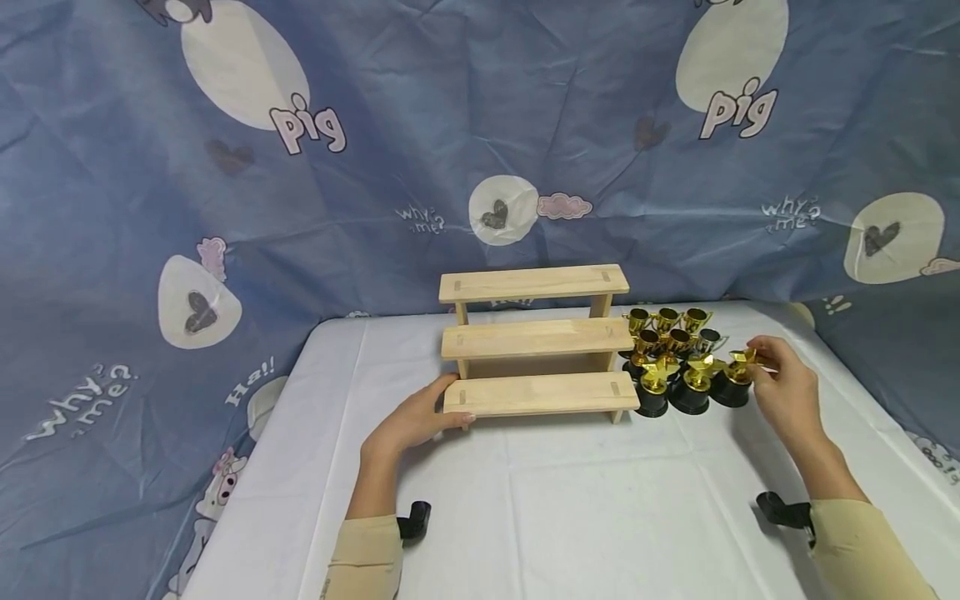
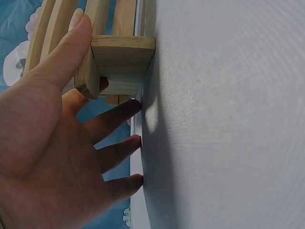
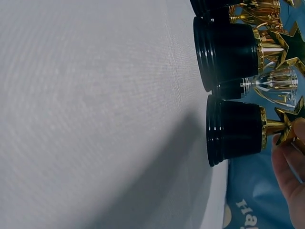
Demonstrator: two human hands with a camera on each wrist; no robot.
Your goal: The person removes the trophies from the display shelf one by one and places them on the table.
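Observation:
A three-tier wooden display stand point(image 1: 536, 394) stands on the white-covered table. My left hand point(image 1: 408, 419) grips the left end of its lowest tier: in the left wrist view the thumb lies along the plank point(image 2: 87, 78), with the index fingertip behind it and the other fingers spread near the cloth. To the right of the stand, my right hand point(image 1: 789, 393) pinches the gold star on top of a trophy point(image 3: 238, 131) with a black base. This star trophy is the rightmost of the front row, its base at the tablecloth.
Two more star trophies point(image 1: 692, 393) stand left of the held one. Behind them are several small cup trophies, gold-coloured and one silver point(image 1: 707, 341), packed close to the stand's right end. A blue printed cloth point(image 1: 420, 108) hangs behind the table point(image 1: 570, 508).

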